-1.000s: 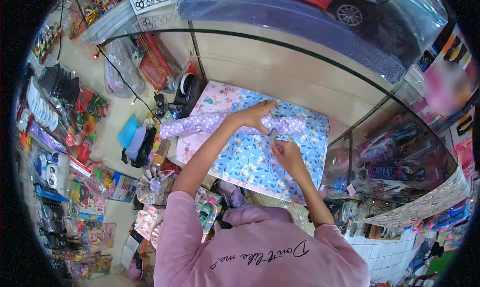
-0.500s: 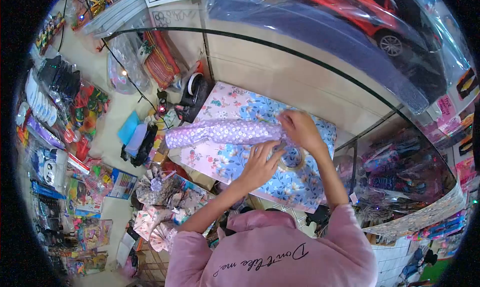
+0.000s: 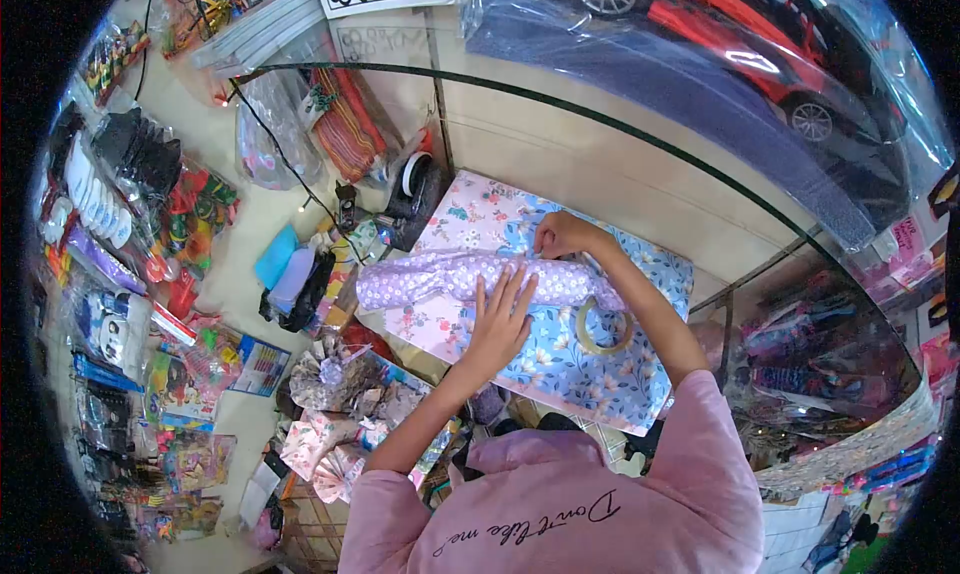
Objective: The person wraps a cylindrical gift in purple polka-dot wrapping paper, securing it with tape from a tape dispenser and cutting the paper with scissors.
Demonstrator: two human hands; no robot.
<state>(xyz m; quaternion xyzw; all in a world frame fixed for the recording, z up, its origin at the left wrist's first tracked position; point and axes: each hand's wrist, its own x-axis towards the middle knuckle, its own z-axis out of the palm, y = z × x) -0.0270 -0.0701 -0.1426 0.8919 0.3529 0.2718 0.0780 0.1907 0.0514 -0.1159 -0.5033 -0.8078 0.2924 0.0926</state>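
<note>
A long roll wrapped in purple paper with white flowers (image 3: pixel 455 282) lies across floral sheets of wrapping paper (image 3: pixel 560 374), one pink and one blue. My left hand (image 3: pixel 503 319) rests on the near side of the roll, fingers stretched out and spread over it. My right hand (image 3: pixel 566 234) is at the roll's far side with bent fingers pinched together; whatever is between them cannot be made out. A roll of tape (image 3: pixel 604 326) lies on the blue sheet beside the purple roll's right end, under my right forearm.
A glass panel edge (image 3: pixel 560 96) curves behind the sheets, with a boxed red toy car (image 3: pixel 740 44) above. To the left are a black tape dispenser (image 3: pixel 412 189) and packaged goods. Folded floral paper pieces (image 3: pixel 320 449) sit at lower left.
My right hand has moved left, from the roll's right end to its far side. My left hand has flattened onto the roll, and the tape now shows more fully.
</note>
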